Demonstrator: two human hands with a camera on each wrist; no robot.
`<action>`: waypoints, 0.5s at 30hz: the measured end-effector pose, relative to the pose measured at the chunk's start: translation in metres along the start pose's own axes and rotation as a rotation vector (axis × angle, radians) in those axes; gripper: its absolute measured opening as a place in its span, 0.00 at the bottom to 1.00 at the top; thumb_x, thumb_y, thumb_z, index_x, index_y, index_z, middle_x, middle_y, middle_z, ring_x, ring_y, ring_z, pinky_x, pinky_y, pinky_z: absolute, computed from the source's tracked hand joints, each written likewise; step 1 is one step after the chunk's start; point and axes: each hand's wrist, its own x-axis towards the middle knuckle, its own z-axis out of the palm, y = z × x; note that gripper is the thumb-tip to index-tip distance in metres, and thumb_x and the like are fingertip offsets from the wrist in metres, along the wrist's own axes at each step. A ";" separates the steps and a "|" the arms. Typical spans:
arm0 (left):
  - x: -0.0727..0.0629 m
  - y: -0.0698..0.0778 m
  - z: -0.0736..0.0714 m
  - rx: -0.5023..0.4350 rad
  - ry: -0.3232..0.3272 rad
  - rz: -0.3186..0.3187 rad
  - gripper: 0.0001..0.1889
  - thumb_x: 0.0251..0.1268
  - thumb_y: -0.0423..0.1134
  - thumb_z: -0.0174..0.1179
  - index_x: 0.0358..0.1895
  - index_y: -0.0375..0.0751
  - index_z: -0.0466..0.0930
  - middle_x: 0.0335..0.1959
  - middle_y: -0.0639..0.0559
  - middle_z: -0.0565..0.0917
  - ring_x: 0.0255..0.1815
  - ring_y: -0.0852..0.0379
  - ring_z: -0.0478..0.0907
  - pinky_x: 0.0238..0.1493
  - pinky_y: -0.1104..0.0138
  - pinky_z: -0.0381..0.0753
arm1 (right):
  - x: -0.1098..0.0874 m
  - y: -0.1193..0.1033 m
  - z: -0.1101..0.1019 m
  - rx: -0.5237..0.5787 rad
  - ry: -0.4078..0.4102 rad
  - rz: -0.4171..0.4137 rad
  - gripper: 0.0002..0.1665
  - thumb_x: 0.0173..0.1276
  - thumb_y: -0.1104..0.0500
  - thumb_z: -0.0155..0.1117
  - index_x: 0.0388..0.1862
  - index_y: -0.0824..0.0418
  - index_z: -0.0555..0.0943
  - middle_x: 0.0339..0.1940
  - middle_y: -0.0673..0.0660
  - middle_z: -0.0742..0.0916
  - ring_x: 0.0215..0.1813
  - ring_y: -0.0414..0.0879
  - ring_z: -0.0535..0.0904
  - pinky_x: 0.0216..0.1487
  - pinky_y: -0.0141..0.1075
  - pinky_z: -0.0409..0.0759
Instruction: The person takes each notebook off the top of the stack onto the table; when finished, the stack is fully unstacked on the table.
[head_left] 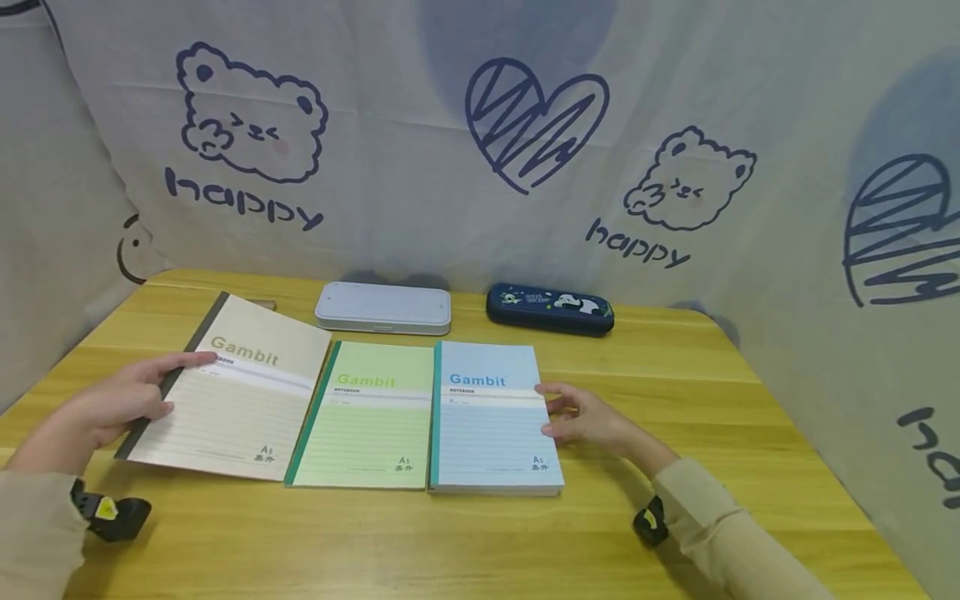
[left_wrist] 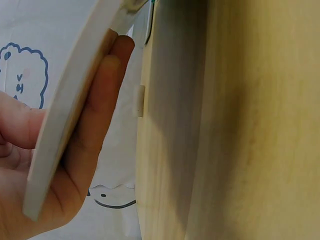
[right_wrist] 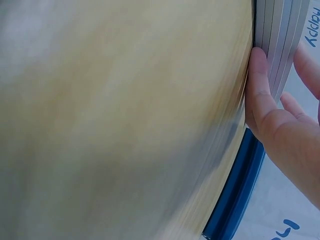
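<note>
My left hand grips a beige notebook by its dark spine, tilted with the spine side raised. In the left wrist view, the thumb is on one face and the fingers lie along the other. A green notebook lies flat beside it, its teal spine along the beige one's right edge. On the right, a blue notebook tops a stack. My right hand holds the stack's right edge, fingertips at the cover. Several page edges show between the fingers in the right wrist view.
A white case and a dark blue panda pencil case stand at the back of the wooden table. Behind them hangs a printed cloth. A small brownish block sits behind the beige notebook.
</note>
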 end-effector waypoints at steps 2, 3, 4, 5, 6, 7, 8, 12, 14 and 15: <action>0.001 0.001 0.001 0.007 -0.012 -0.010 0.43 0.42 0.17 0.47 0.69 0.42 0.51 0.63 0.22 0.34 0.52 0.32 0.50 0.41 0.62 0.60 | 0.000 0.000 0.000 0.000 -0.004 -0.006 0.38 0.58 0.67 0.62 0.65 0.67 0.58 0.50 0.68 0.71 0.39 0.48 0.76 0.39 0.41 0.77; 0.001 0.001 0.002 0.010 -0.016 -0.013 0.42 0.42 0.17 0.47 0.69 0.40 0.51 0.63 0.21 0.34 0.52 0.32 0.49 0.42 0.60 0.59 | -0.001 0.000 0.000 0.001 -0.010 -0.013 0.38 0.58 0.67 0.62 0.66 0.67 0.58 0.50 0.68 0.71 0.39 0.48 0.76 0.39 0.41 0.77; 0.002 0.001 0.002 0.008 -0.018 -0.015 0.42 0.42 0.17 0.47 0.68 0.40 0.50 0.63 0.21 0.34 0.52 0.32 0.49 0.43 0.58 0.59 | -0.001 0.000 0.000 0.003 -0.013 -0.015 0.38 0.58 0.67 0.62 0.65 0.67 0.58 0.50 0.68 0.71 0.39 0.48 0.75 0.39 0.42 0.77; 0.002 0.000 0.003 0.005 -0.018 -0.015 0.42 0.42 0.17 0.47 0.68 0.39 0.50 0.63 0.21 0.33 0.53 0.31 0.48 0.44 0.55 0.58 | -0.001 0.000 0.000 0.004 -0.016 -0.019 0.38 0.58 0.67 0.62 0.65 0.68 0.58 0.50 0.68 0.71 0.39 0.48 0.75 0.39 0.42 0.77; 0.002 0.000 0.003 0.000 -0.021 -0.016 0.42 0.42 0.16 0.46 0.68 0.38 0.50 0.63 0.22 0.33 0.53 0.31 0.46 0.45 0.52 0.56 | -0.001 0.001 0.000 0.005 -0.018 -0.020 0.38 0.58 0.67 0.62 0.65 0.68 0.58 0.50 0.69 0.71 0.39 0.48 0.75 0.39 0.42 0.77; 0.003 0.000 0.004 -0.001 -0.022 -0.016 0.42 0.42 0.16 0.46 0.68 0.38 0.50 0.63 0.22 0.32 0.53 0.30 0.45 0.46 0.50 0.55 | -0.001 0.001 0.000 0.009 -0.021 -0.023 0.38 0.58 0.67 0.62 0.65 0.68 0.58 0.50 0.69 0.71 0.39 0.48 0.75 0.39 0.42 0.77; 0.003 -0.001 0.004 -0.002 -0.025 -0.019 0.42 0.42 0.16 0.46 0.68 0.37 0.50 0.63 0.22 0.32 0.54 0.30 0.45 0.46 0.50 0.55 | -0.001 0.001 0.000 0.011 -0.022 -0.023 0.38 0.58 0.67 0.62 0.65 0.68 0.58 0.50 0.69 0.71 0.39 0.48 0.76 0.39 0.42 0.77; 0.004 -0.001 0.005 0.001 -0.050 -0.040 0.39 0.43 0.16 0.46 0.67 0.32 0.50 0.62 0.20 0.32 0.54 0.30 0.44 0.46 0.51 0.57 | -0.001 0.002 0.000 0.019 -0.023 -0.022 0.38 0.58 0.68 0.61 0.66 0.68 0.57 0.49 0.69 0.71 0.38 0.48 0.76 0.39 0.42 0.77; 0.004 -0.001 0.006 0.003 -0.064 -0.055 0.38 0.45 0.16 0.46 0.66 0.29 0.50 0.62 0.20 0.32 0.56 0.29 0.43 0.47 0.49 0.58 | -0.001 0.002 0.000 0.019 -0.021 -0.022 0.37 0.58 0.68 0.61 0.66 0.68 0.57 0.49 0.69 0.71 0.38 0.48 0.76 0.40 0.42 0.77; 0.004 -0.002 0.006 0.004 -0.069 -0.063 0.37 0.46 0.16 0.46 0.65 0.29 0.50 0.62 0.19 0.31 0.57 0.28 0.42 0.48 0.48 0.58 | -0.001 0.002 0.000 0.020 -0.020 -0.021 0.37 0.58 0.69 0.61 0.66 0.68 0.57 0.49 0.69 0.71 0.38 0.48 0.76 0.40 0.42 0.77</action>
